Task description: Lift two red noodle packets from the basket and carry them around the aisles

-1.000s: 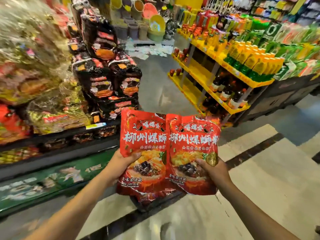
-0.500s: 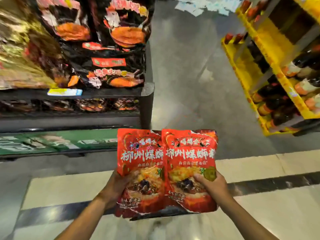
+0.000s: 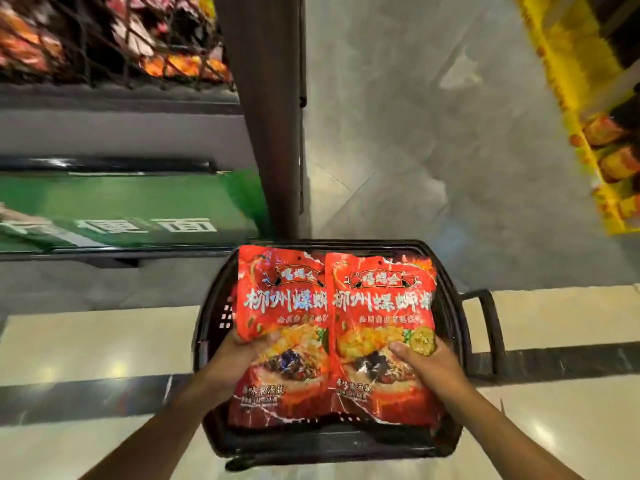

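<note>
Head view: two red packets [image 3: 332, 327] are gripped by left hand [image 3: 239, 358] and right hand [image 3: 429, 367] above the basket [image 3: 446, 441]; placement inside is judged not yet done.

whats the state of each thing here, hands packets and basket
left hand: grips the left red packet
right hand: grips the right red packet
left red packet: sealed, held over the basket
right red packet: sealed, held over the basket
basket: on the floor, handle down

Basket [image 3: 483, 327] interior — hidden, perhaps empty
</note>
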